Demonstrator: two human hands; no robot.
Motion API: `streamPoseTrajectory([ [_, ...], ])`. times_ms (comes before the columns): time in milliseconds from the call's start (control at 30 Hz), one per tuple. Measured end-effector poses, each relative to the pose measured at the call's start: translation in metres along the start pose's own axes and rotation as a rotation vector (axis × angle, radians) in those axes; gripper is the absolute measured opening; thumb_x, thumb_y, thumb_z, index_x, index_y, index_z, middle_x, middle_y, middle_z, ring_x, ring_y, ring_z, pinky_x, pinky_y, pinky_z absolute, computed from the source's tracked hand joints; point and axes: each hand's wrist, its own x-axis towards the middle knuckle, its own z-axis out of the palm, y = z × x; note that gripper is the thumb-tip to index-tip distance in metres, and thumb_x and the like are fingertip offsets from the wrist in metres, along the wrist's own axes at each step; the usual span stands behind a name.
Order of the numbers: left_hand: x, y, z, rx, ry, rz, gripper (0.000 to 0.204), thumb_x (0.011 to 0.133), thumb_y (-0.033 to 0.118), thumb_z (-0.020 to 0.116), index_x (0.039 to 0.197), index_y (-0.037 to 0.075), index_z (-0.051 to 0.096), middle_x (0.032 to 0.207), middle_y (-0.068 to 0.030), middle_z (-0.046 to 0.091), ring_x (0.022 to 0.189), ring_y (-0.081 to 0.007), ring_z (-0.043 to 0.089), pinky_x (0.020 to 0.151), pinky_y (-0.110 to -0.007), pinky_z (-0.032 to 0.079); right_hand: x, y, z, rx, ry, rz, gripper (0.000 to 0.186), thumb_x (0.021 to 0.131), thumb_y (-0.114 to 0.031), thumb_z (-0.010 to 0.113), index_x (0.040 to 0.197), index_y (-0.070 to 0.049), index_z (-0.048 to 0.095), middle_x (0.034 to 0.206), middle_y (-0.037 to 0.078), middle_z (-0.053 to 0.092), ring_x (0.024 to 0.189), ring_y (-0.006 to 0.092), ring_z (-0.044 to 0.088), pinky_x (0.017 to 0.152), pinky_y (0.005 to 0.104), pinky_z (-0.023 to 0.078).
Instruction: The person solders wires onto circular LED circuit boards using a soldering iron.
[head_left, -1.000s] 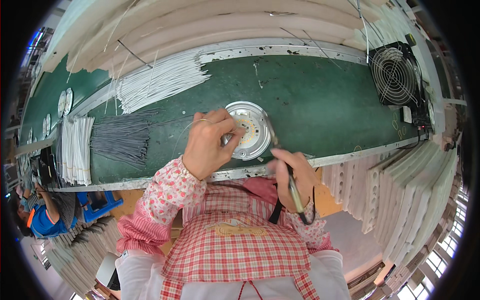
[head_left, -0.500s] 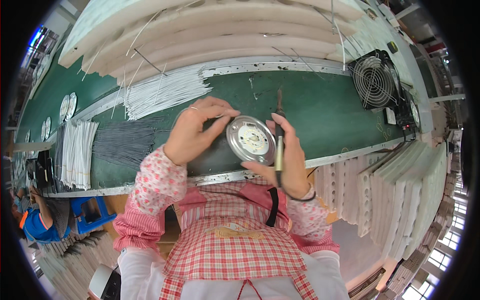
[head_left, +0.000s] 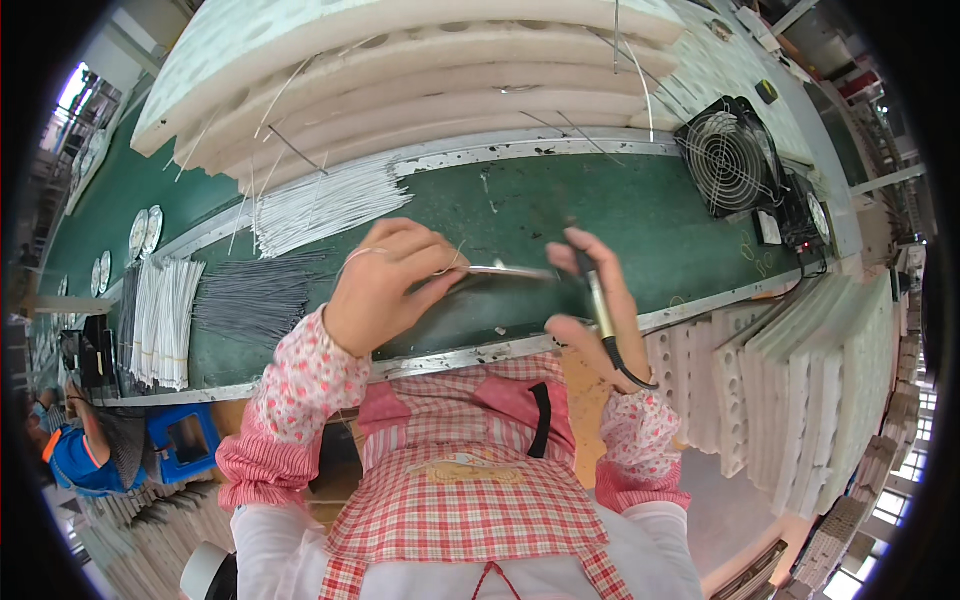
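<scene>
My left hand [head_left: 395,275] is closed, its thumb and fingertips pinching the rim of a round metal lamp plate [head_left: 505,271]. The plate is seen nearly edge-on above the green bench, so its face is hidden. A thin pale wire [head_left: 358,258] runs along the back of this hand. In my right hand [head_left: 622,325] is a soldering iron [head_left: 598,302], its dark cable trailing past my wrist. The iron's tip points away from me and is blurred. My right thumb is spread from the fingers, and this hand is apart from the plate.
Loose white wires [head_left: 325,205] and dark grey wires [head_left: 258,297] lie left on the bench, beside a white wire bundle [head_left: 165,325]. A black fan [head_left: 728,165] stands far right. Foam sheets [head_left: 790,370] lean at right. A person [head_left: 82,458] and blue stool [head_left: 158,432] are at left.
The plate has turned from face-up to nearly edge-on. My right hand has let go of it and moved right, keeping the soldering iron. My left hand still grips the rim.
</scene>
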Motion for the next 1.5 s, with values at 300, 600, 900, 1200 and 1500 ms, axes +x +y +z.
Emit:
streamPoseTrajectory([
  [300,-0.036,0.021,0.051,0.372,-0.105,-0.096,0.017,0.079,0.014,0.07,0.093,0.008,0.062,0.091,-0.0058,0.059,0.082,-0.023,0.058,0.077,-0.036,0.043,-0.028,0.004,0.007,-0.219,0.423,-0.047,0.019,0.093,-0.006,0.065,0.111,-0.004,0.063,0.084,0.008,0.067,0.075,0.0123,0.064,0.07,0.0268,0.05],
  [600,-0.041,0.026,0.019,0.038,-0.155,-0.017,0.015,0.083,0.02,0.072,0.089,0.01,0.062,0.094,-0.0028,0.059,0.096,-0.025,0.056,0.085,-0.042,0.038,-0.01,0.024,0.055,-0.425,0.024,-0.47,0.028,0.074,-0.01,0.08,0.1,-0.011,0.07,0.078,0.008,0.047,0.068,0.0255,0.053,0.056,0.0383,0.044],
  [900,-0.054,-0.007,0.024,0.064,0.138,-0.279,0.014,0.077,0.005,0.076,0.078,0.004,0.062,0.082,-0.006,0.063,0.078,-0.027,0.059,0.074,-0.037,0.046,-0.024,0.01,0.056,-0.248,0.141,-0.189,0.025,0.089,-0.005,0.063,0.113,-0.002,0.066,0.084,0.014,0.069,0.063,0.0237,0.064,0.059,0.0347,0.051],
  [1200,-0.052,-0.012,0.034,0.172,0.155,-0.157,0.015,0.074,0.006,0.077,0.077,0.007,0.062,0.083,-0.0036,0.062,0.073,-0.0239,0.059,0.074,-0.037,0.046,-0.028,0.018,0.066,-0.231,-0.004,-0.139,0.026,0.09,-0.005,0.062,0.115,-0.002,0.066,0.078,0.011,0.068,0.06,0.0221,0.064,0.059,0.0333,0.051],
  [1500,-0.046,-0.01,0.034,0.185,0.089,-0.133,0.014,0.074,0.008,0.075,0.078,0.008,0.062,0.082,-0.0034,0.059,0.073,-0.0221,0.059,0.075,-0.036,0.044,-0.021,0.012,0.074,-0.377,0.002,-0.242,0.024,0.085,-0.002,0.064,0.109,0.0,0.068,0.084,0.015,0.071,0.067,0.0263,0.069,0.064,0.0347,0.056],
])
